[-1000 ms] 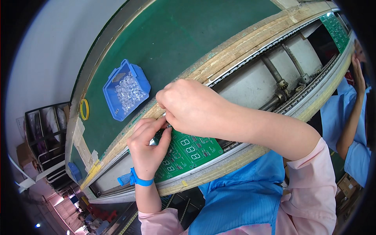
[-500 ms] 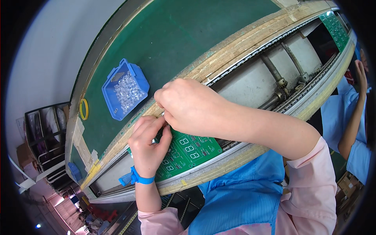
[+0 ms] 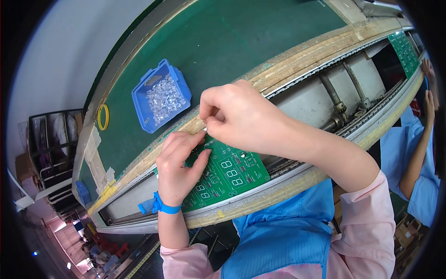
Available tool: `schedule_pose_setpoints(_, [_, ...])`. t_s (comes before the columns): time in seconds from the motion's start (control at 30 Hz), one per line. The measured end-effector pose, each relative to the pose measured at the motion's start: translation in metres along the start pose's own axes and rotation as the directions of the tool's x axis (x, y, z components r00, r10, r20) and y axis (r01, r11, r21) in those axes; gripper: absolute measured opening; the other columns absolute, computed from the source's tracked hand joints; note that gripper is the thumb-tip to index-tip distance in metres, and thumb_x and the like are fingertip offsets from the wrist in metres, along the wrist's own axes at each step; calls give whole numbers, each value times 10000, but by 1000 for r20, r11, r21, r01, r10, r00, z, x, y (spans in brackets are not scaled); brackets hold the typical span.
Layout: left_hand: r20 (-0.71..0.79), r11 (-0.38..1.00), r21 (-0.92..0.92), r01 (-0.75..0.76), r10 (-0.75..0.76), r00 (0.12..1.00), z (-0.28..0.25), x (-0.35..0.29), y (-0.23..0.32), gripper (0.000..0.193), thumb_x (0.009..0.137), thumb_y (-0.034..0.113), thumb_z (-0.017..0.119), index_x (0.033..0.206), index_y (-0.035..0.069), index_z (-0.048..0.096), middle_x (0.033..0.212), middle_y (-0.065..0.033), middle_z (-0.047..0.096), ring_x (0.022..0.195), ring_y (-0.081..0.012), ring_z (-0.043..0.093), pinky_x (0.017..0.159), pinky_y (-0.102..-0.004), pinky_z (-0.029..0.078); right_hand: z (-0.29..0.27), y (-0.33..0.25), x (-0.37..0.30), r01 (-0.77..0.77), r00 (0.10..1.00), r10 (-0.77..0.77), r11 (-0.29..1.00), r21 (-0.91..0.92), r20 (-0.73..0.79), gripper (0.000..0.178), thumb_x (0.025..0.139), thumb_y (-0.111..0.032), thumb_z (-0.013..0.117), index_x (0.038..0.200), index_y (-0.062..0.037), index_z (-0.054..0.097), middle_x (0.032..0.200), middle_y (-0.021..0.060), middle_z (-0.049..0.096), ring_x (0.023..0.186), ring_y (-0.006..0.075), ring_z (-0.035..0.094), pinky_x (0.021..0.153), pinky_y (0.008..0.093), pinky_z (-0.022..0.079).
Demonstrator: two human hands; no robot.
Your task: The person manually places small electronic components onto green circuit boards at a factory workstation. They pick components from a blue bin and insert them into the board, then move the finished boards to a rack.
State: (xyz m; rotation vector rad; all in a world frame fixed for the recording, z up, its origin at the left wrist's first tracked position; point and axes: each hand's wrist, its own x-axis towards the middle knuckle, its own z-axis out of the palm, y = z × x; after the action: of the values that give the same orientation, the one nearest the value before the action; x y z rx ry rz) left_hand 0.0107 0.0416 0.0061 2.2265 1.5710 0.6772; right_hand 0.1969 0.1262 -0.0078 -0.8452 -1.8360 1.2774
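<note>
A green circuit board (image 3: 251,174) with white digit outlines and small parts lies across the rails in front of me. My left hand (image 3: 179,160) is over its left part, fingers curled and thumb apart; what they may hold is hidden. A blue strap (image 3: 167,208) circles that wrist. Above the board's far edge, my right hand (image 3: 241,116) pinches with thumb and forefinger near the left fingertips. Something tiny and pale shows at that meeting point, too small to name. Beyond my hands, a blue bin (image 3: 143,109) holds many small clear plastic pieces (image 3: 165,98).
The bin stands on a green bench (image 3: 223,42) with a wooden edge (image 3: 316,49). A yellow tape ring (image 3: 103,117) lies farther left. Chain rails run rightward past a threaded rod (image 3: 331,88) to another board (image 3: 404,53). A co-worker's arm (image 3: 418,149) is at far right.
The view has shifted slightly, so bin and board appear farther right. My right hand has lifted slightly from the left fingers, its pinch now more visible. The left hand stays over the board.
</note>
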Motion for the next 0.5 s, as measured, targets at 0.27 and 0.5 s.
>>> schedule_pose_setpoints(0.27, [-327, 920, 390, 47, 91, 941, -21, 16, -19, 223, 786, -6, 598, 986, 46, 680, 1107, -95, 659, 1132, -332, 530, 995, -432, 399, -1, -6, -2, -217, 971, 190, 955, 204, 142, 133, 839, -41, 623, 922, 63, 623, 767, 173, 690, 712, 261, 696, 647, 353, 539])
schedule_pose_setpoints(0.5, [-204, 880, 452, 143, -54, 977, -14, 14, -30, 260, 808, 133, 577, 1033, 55, 681, 1203, -82, 628, 1277, -379, 419, 1090, -530, 267, 0, -11, -4, -419, 887, 324, 866, 274, 329, 121, 919, -6, 609, 1033, 35, 602, 899, 37, 634, 831, 82, 616, 734, 225, 521])
